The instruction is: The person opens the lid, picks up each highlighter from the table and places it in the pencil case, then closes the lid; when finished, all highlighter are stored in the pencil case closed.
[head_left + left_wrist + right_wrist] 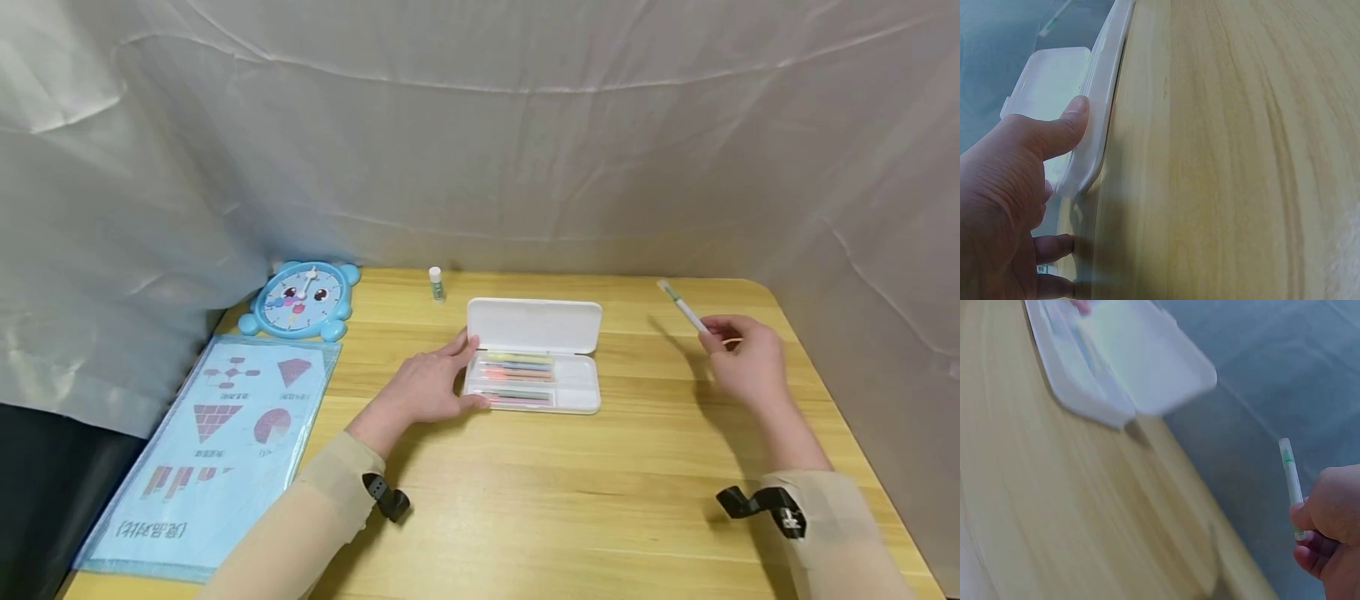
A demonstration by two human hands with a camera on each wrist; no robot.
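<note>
A white pen case [577, 387] lies on the table with its lid [534, 325] raised at the back. Several coloured pens [517, 367] lie in two groups in its left part. My left hand [431, 385] grips the case's left end, with the thumb [1072, 122] along its front side. To the right of the case, my right hand [742, 358] pinches a slim white marker [1292, 475] with a green band and a clear cap. The marker is held tilted above the table, its capped end pointing up and to the left in the head view.
A small white-capped bottle or tube [437, 285] stands behind the case. At the left are a blue toy clock [300, 300] and a blue document folder [217, 450] with printed charts. Grey cloth [525, 167] hangs along the table's back and sides.
</note>
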